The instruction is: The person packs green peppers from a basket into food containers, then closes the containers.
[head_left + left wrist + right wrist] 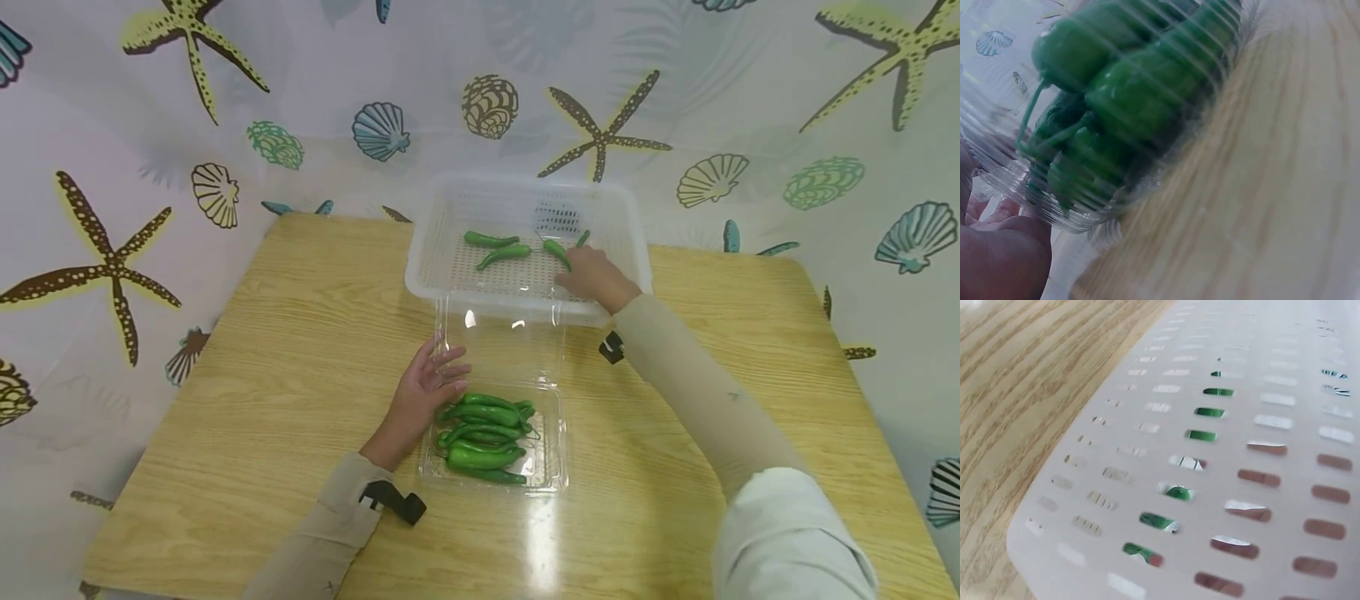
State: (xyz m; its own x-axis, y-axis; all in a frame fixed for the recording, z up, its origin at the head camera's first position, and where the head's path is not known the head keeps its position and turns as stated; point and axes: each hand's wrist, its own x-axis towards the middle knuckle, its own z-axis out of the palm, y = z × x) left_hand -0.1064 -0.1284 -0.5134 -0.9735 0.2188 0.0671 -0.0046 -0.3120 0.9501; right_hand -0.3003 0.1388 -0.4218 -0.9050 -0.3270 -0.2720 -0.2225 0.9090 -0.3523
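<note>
- On the light wood-grain surface [262,400] sits a clear plastic clamshell container [551,467], its lid [502,342] folded back towards a white perforated plastic basket [442,258].
- Heaped inside the container are long green chilli peppers [483,437]; the left wrist view shows them pressed against its ribbed wall.
- Against the container's left edge rests the left hand [427,387], fingers straight and spread, gripping nothing.
- Over the basket's near rim reaches the right hand [596,275], fingers curled round one green pepper [557,252] on the basket floor.
- Two more green peppers [495,247] lie just to its left, well apart from the container.
- Behind everything hangs a pale curtain printed with starfish and shells [225,108].
</note>
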